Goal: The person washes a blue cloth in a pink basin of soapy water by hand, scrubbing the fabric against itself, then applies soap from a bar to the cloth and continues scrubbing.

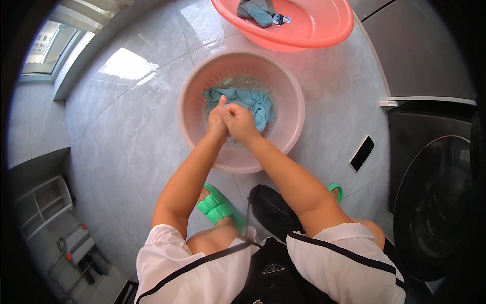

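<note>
Both hands, left hand [217,121] and right hand [240,123], clenched together on teal cloth [253,101] over pink basin [195,86] of water.

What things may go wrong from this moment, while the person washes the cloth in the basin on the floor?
1. The phone lies on the tiled floor close beside the pink basin; splashed water may reach it.
2. Both hands, left hand and right hand, press together over the teal cloth in the water; hard rubbing may slop water over the rim.
3. Wet glossy tiles under the green slipper may be slippery.
</note>
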Available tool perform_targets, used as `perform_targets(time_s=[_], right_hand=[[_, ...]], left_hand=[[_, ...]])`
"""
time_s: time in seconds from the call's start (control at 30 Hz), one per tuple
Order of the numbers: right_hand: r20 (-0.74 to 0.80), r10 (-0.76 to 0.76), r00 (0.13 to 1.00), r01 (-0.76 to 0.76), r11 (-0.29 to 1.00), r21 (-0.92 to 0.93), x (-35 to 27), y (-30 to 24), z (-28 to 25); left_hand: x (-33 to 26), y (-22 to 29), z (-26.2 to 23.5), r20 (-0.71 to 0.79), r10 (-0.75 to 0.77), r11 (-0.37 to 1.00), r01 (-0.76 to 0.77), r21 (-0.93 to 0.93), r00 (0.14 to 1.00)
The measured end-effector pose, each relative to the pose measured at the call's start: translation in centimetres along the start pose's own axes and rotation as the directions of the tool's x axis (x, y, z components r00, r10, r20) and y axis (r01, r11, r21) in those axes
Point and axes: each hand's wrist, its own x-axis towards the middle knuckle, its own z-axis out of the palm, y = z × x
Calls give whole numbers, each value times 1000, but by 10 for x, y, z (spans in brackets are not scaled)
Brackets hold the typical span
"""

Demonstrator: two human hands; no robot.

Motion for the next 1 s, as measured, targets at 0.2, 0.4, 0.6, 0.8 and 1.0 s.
perform_targets(time_s=[0.2,0.4,0.6,0.8,1.0], right_hand=[[-300,-89,950,-32,926,-377,22,3,-23],[-147,295,944,-250,932,264,20,-3,-27],[38,380,924,-341,776,531,22,-14,-51],[22,374,927,-313,741,594,21,-3,-51],[107,-106,989,148,809,-569,5,33,-89]], left_hand=[[-22,-5,27,77,131,988,-125,-86,988],[-35,13,11,167,25,933,37,-358,986],[-35,31,19,272,52,861,95,-499,961],[-40,41,10,193,349,933,-359,21,917],[-40,52,11,127,345,910,-298,-287,930]])
